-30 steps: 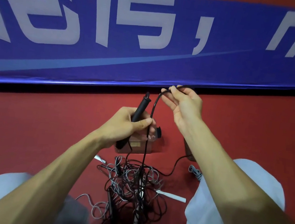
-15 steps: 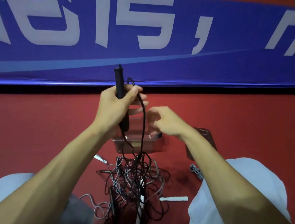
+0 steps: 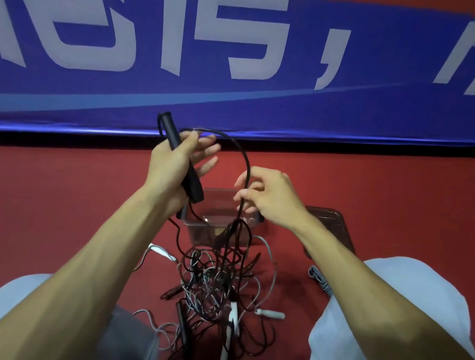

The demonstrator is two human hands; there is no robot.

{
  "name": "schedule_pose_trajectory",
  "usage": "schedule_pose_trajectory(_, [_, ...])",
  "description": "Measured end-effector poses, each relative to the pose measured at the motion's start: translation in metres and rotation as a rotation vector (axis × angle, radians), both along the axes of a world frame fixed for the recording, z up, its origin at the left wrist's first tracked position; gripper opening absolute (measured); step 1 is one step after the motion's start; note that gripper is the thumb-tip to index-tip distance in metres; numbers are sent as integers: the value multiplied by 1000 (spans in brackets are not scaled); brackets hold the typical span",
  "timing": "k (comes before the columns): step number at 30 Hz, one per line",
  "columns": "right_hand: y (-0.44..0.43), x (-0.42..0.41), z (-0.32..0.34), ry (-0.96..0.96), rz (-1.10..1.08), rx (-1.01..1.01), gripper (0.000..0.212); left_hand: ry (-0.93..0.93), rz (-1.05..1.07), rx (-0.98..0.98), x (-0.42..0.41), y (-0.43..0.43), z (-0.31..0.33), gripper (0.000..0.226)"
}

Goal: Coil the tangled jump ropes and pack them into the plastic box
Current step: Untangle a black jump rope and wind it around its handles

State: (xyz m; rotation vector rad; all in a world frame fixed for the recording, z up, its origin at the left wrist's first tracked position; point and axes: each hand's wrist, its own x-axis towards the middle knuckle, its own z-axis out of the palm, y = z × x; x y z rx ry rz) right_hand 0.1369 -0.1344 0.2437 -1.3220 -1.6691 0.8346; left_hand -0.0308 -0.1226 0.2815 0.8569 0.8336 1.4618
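My left hand [image 3: 177, 162] grips a black jump-rope handle [image 3: 180, 158], held upright above the floor. From its top a black rope [image 3: 234, 146] arcs to the right and drops down. My right hand [image 3: 267, 197] pinches that rope just above the clear plastic box [image 3: 209, 230]. Below the box lies a tangled pile of black and grey ropes [image 3: 217, 282] between my knees, with a white handle [image 3: 230, 328] and another black handle [image 3: 183, 322] in it.
A dark lid [image 3: 334, 230] lies on the red floor right of the box. A grey coiled rope end [image 3: 319, 279] sits by my right knee. A white handle [image 3: 272, 314] lies right of the pile. A blue banner [image 3: 245, 61] stands along the far edge.
My left hand has kept the black handle raised. My right hand has moved right and taken hold of the rope, which now forms a wider arc between the two hands.
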Motion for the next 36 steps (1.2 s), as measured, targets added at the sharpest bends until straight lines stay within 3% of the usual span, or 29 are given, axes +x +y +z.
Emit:
schedule_pose_trajectory(4, [0, -2, 11, 197, -88, 124, 31, 387, -82, -112, -2, 7, -21, 7])
schedule_pose_trajectory(9, [-4, -3, 13, 296, -158, 209, 33, 823, -367, -71, 4, 1, -37, 12])
schedule_pose_trajectory(15, [-1, 1, 20, 420, -229, 208, 26, 941, -454, 73, 9, -6, -38, 15])
schedule_pose_trajectory(21, [0, 1, 20, 417, -268, 192, 26, 1233, -262, 224, 21, -6, -41, 12])
schedule_pose_trajectory(26, [-2, 1, 24, 441, -245, 197, 23, 1157, -178, 137, 18, 2, -47, 14])
schedule_pose_trajectory(36, [-3, 12, 34, 613, -288, 217, 17, 934, -264, 21, 19, 2, -53, 20])
